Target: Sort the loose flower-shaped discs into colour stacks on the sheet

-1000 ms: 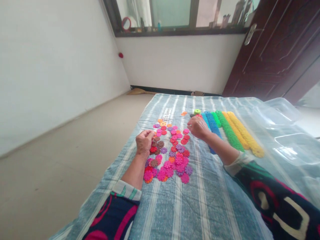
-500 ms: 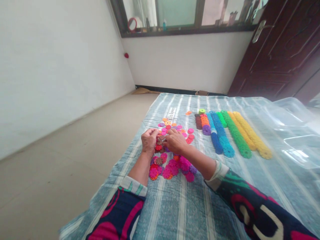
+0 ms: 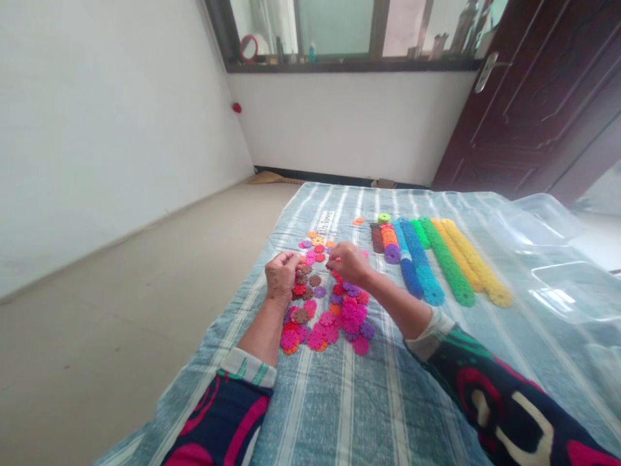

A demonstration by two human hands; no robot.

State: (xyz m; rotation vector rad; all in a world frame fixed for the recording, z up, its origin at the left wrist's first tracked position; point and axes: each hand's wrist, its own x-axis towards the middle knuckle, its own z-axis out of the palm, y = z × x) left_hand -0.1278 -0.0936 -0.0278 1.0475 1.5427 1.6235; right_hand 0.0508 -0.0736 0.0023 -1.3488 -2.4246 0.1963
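A scatter of flat flower-shaped plastic discs (image 3: pixel 334 310) in pink, red, purple, brown and orange lies on a blue striped cloth (image 3: pixel 369 401). My left hand (image 3: pixel 280 275) is curled over the left edge of the scatter, fingers closed; whatever it holds is hidden. My right hand (image 3: pixel 350 262) hovers over the far part of the scatter, fingertips pinched on a small disc. To the right lie stacked rows of discs: brown (image 3: pixel 376 238), orange and purple (image 3: pixel 389 243), blue (image 3: pixel 418 268), green (image 3: pixel 446 262) and yellow (image 3: pixel 478 265).
A clear plastic bin (image 3: pixel 557 259) sits on the cloth at the right. A lone green disc (image 3: pixel 383 217) and an orange one (image 3: pixel 358 221) lie beyond the rows. Bare floor is to the left; a dark wooden door (image 3: pixel 528 97) stands at the back right.
My right hand left the stacked rows, came across to the scatter beside my left hand, then shifted a little right. The brown, orange and purple stacks are now uncovered.
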